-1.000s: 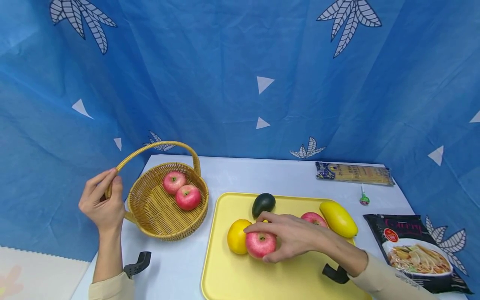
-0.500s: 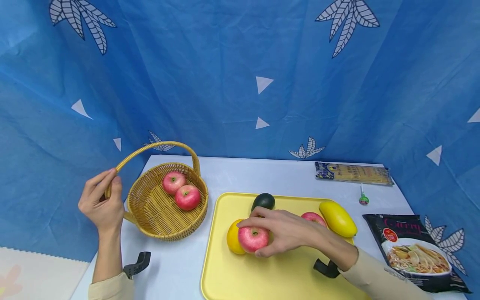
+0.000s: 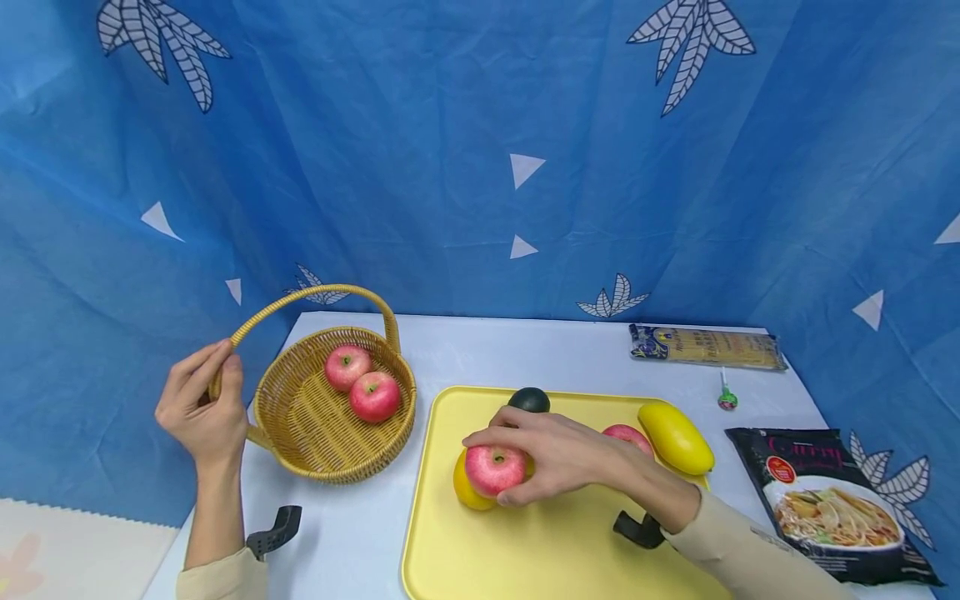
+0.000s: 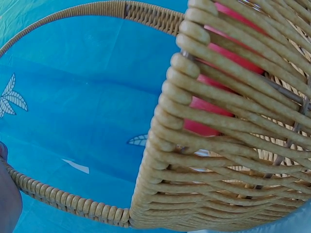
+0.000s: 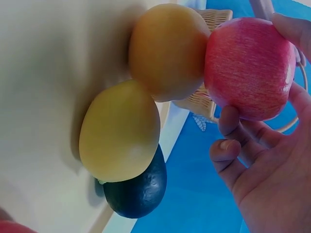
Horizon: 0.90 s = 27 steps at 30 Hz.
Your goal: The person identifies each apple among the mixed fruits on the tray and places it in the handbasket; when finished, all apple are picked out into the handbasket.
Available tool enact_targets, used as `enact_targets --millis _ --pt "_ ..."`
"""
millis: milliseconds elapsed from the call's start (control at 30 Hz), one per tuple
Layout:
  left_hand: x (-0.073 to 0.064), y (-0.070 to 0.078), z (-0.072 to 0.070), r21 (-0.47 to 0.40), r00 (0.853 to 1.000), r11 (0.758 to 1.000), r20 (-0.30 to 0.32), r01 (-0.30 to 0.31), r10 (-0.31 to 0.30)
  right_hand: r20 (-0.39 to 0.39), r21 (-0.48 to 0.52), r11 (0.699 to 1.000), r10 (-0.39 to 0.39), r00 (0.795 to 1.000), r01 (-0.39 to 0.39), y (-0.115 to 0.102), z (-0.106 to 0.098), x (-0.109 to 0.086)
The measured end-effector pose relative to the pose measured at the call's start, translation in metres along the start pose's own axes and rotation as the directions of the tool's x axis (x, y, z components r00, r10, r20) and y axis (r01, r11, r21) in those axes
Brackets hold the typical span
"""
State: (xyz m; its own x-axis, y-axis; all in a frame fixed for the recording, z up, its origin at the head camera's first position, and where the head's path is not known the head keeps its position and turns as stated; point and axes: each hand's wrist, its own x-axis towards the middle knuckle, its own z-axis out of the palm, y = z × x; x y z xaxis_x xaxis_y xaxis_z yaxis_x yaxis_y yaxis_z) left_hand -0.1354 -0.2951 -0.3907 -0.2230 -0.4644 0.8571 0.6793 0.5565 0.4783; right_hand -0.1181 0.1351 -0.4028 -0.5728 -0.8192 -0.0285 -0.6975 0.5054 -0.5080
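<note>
My left hand [image 3: 201, 406] grips the arched handle of a wicker basket [image 3: 341, 475] at the table's left. Two red apples [image 3: 375, 397] lie inside the basket. With thumb and fingers my right hand [image 3: 551, 458] holds another red apple [image 3: 495, 472], raised above a yellow tray [image 3: 450, 562]. The apple overlaps an orange [image 3: 470, 493] in the head view. On the tray, a rounded yellow fruit [image 5: 119, 131] sits beside the orange, mostly hidden by my right hand in the head view. Behind it is a dark avocado [image 3: 529, 400].
At the tray's right side are a yellow mango [image 3: 677, 437] and an apple [image 3: 628, 434] partly covered by my right arm. Beyond the tray lie a noodle packet [image 3: 705, 347], a green lollipop [image 3: 727, 398] and a black curry noodle bag [image 3: 825, 500]. A blue curtain [image 3: 450, 167] hangs behind the table.
My right hand has carried the apple left and slightly up, from beside the orange to in front of it in the head view. My left hand stays on the basket handle.
</note>
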Motion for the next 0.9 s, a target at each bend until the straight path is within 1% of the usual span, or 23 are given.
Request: enact_targets --millis 200,600,900 --pt "-0.001 -0.001 -0.002 0.001 1.0 1.0 0.004 0.013 -0.013 0.005 0.0 1.0 0.01 1.0 -0.01 -0.001 0.0 0.006" --pt "0.001 0.01 0.002 -0.017 1.0 0.999 -0.004 0.027 -0.027 0.02 0.008 1.0 0.018 1.0 -0.019 -0.003 0.0 0.018" --pt "0.002 0.011 0.003 -0.024 0.999 0.999 -0.007 0.032 -0.033 0.038 0.036 0.999 0.01 0.999 -0.011 -0.006 -0.005 0.029"
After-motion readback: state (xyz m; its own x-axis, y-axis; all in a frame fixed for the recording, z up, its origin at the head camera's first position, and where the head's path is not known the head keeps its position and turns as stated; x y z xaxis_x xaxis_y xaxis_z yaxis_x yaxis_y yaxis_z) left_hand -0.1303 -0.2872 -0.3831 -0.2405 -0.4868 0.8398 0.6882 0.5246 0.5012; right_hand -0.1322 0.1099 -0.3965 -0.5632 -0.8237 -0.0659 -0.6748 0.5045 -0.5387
